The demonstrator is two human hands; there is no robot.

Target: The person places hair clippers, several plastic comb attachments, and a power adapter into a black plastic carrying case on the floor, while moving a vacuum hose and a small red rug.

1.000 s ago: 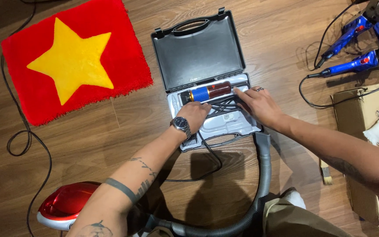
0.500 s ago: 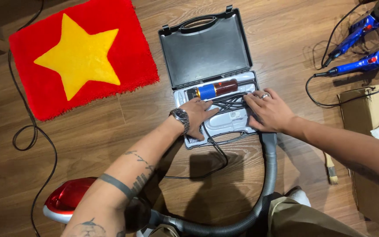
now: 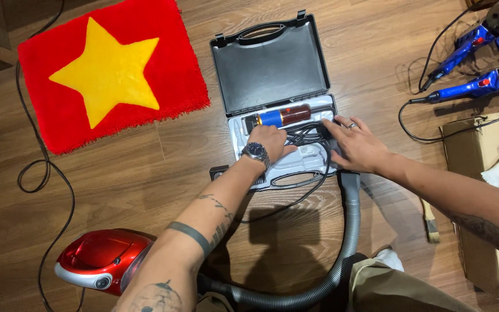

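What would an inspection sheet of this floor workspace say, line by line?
Surface: wood floor.
Job's things: open grey case on the floor; a tool with a blue and brown body lies in its tray beside a black cord.
Clutter: red vacuum with grey hose, brush, cardboard box.
Hands: left hand and right hand both rest in the tray, over the cord.
Cables: loose black cable at left; more by the blue tools.
Surroundings: red mat with a yellow star.
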